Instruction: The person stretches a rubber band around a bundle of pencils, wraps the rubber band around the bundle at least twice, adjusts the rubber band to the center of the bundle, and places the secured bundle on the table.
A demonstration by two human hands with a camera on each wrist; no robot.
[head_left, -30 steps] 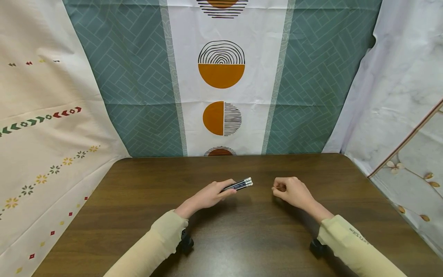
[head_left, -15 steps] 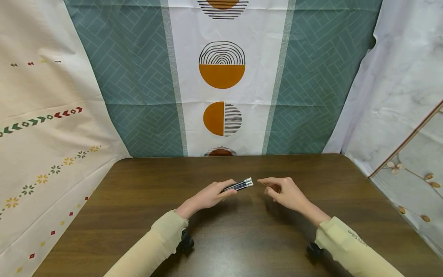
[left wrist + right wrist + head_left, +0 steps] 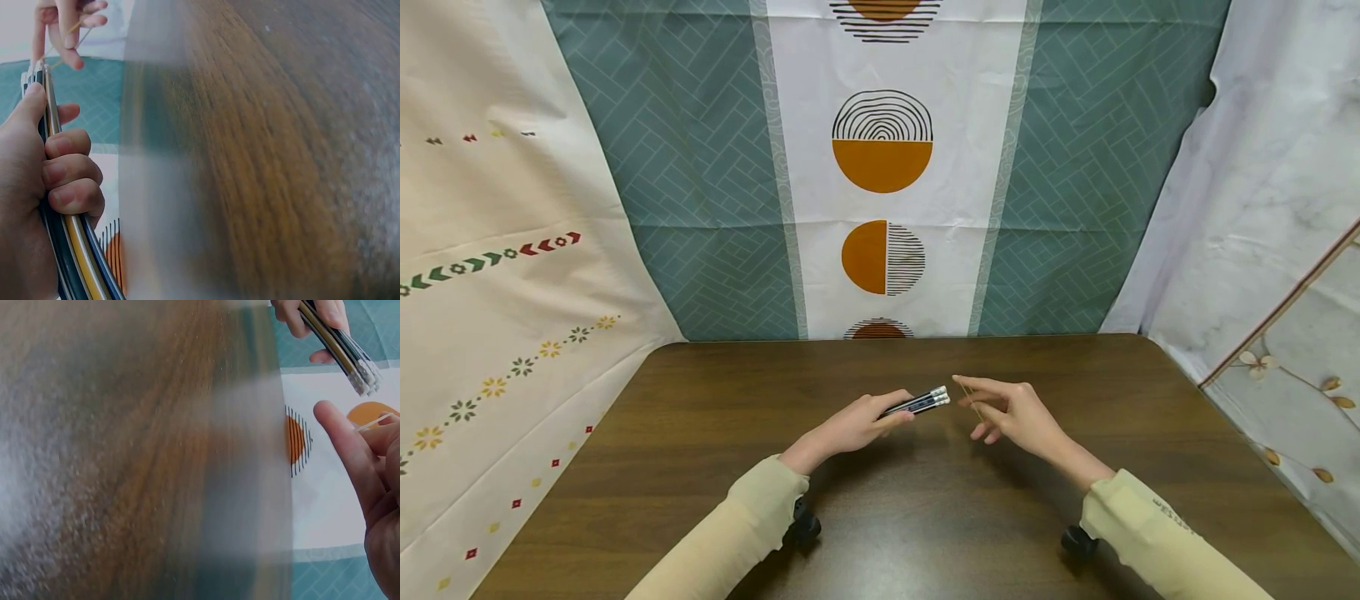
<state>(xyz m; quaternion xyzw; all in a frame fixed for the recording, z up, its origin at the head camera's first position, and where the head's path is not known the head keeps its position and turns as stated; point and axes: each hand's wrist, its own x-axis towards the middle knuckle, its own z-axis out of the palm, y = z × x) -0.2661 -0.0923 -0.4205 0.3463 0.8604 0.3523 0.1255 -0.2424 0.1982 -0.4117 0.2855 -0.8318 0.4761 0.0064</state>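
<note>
Left hand (image 3: 850,425) grips bundle of pencils (image 3: 919,402) above brown table (image 3: 700,433), eraser ends toward right. Right hand (image 3: 1011,412) just beside them, fingers spread, thin rubber band (image 3: 973,405) stretched across fingers

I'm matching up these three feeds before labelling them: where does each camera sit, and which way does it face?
Head: worn high, facing forward and down at the table; both sleeved arms show.
Left wrist: at the left hand, looking along its pencils; the right hand beyond.
Right wrist: by the right hand's fingers, facing the pencils' eraser ends.
All three share the pencils.
</note>
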